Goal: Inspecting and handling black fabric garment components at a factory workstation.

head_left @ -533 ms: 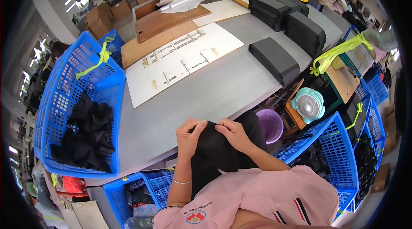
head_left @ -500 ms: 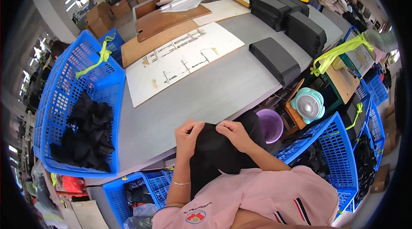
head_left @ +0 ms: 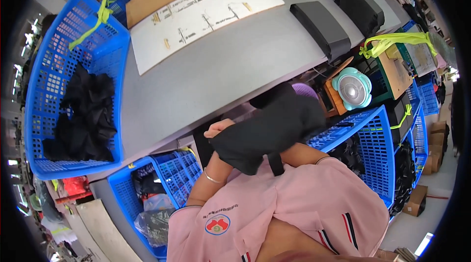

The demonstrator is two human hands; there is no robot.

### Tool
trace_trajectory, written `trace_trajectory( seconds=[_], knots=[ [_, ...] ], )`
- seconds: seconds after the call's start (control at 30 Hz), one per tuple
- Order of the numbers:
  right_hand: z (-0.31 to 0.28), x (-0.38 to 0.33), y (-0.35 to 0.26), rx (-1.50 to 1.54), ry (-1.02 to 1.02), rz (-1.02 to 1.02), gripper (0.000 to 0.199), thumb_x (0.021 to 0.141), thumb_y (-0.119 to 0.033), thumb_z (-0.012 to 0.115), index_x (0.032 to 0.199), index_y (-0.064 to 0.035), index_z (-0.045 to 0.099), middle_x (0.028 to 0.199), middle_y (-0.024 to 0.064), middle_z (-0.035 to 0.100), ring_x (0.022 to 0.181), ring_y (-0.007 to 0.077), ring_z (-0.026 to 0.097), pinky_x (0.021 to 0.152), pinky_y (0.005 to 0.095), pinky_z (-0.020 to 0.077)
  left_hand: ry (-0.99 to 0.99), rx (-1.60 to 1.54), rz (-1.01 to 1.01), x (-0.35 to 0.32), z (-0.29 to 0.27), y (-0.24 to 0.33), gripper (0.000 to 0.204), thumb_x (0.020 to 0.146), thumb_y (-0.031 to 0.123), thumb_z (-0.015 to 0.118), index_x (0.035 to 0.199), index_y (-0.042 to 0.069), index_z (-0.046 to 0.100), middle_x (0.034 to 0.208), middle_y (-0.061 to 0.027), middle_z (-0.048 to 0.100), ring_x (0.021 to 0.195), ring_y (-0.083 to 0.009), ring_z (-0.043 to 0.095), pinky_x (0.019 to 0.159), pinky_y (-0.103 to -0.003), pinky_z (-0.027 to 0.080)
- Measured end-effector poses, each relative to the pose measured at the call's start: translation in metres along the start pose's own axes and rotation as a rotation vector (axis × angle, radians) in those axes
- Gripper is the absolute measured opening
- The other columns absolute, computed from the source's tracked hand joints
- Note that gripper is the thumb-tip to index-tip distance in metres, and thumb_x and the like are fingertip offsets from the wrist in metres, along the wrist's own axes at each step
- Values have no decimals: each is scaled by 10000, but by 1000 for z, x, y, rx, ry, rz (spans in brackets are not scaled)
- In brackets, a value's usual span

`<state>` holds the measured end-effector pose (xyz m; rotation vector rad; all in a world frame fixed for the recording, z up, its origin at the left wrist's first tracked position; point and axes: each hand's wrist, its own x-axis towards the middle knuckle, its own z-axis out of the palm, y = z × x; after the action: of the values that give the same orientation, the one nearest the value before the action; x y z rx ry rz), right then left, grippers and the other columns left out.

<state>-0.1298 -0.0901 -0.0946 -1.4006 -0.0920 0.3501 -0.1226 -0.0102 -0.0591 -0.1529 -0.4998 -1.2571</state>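
A black fabric piece (head_left: 270,132) is spread in the air in front of my chest, slightly blurred. From its lower edge a short black strap (head_left: 275,164) hangs down. My left hand (head_left: 219,127) is closed at the left end of the fabric, with part of the hand covered by it. On that wrist is a thin bangle (head_left: 212,176). My right forearm goes in under the fabric, and the cloth hides the right hand and its fingers.
A grey table (head_left: 206,70) lies ahead, bearing a white marked board (head_left: 206,16) and black stacks (head_left: 321,29). Blue baskets of black cloth stand left (head_left: 115,129) and right (head_left: 385,159). A teal fan (head_left: 352,88) and purple bin (head_left: 305,90) are right of the table's edge.
Both hands held the black fabric's top edge at the table before. Now the fabric is lifted and swung across rightward, covering my right hand. The view has tilted down.
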Motion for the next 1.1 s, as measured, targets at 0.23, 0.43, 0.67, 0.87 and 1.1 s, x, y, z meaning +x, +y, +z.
trace_trajectory(
  seconds=[0.23,0.43,0.67,0.87,1.1],
  knots=[
    [12,-29,43,56,71,155,178,956,-189,631,989,-15,655,854,3,632,696,73,566,628,236,467,573,921,167,72,42,18,582,1052,341,418,1548,80,261,1600,-63,280,1467,-283,260,1178,-406,251],
    [-35,-72,-33,4,802,-96,251,926,-153,649,1125,-7,600,997,61,649,832,123,623,727,274,503,833,752,532,43,45,32,585,1068,328,378,1576,141,158,1623,-82,162,1500,-279,152,1173,-530,219],
    [-24,-61,-88,-804,789,-562,573,809,-77,767,1302,-17,482,932,128,643,935,236,636,801,322,507,724,1754,146,22,36,21,468,1019,174,482,1446,50,337,1445,-99,417,1396,-289,347,1153,-425,312],
    [-32,-53,-65,-811,987,-480,311,865,-60,723,1139,-29,579,755,97,645,580,230,613,557,301,487,713,1712,202,5,42,13,457,1008,177,501,1424,44,367,1421,-98,440,1372,-283,371,1140,-416,325],
    [-43,-52,-61,-809,550,-316,149,910,-110,620,1018,-16,660,891,181,671,792,362,661,684,402,522,790,1514,216,-21,62,4,444,996,180,524,1398,37,401,1393,-97,467,1344,-275,399,1125,-405,340]
  ],
)
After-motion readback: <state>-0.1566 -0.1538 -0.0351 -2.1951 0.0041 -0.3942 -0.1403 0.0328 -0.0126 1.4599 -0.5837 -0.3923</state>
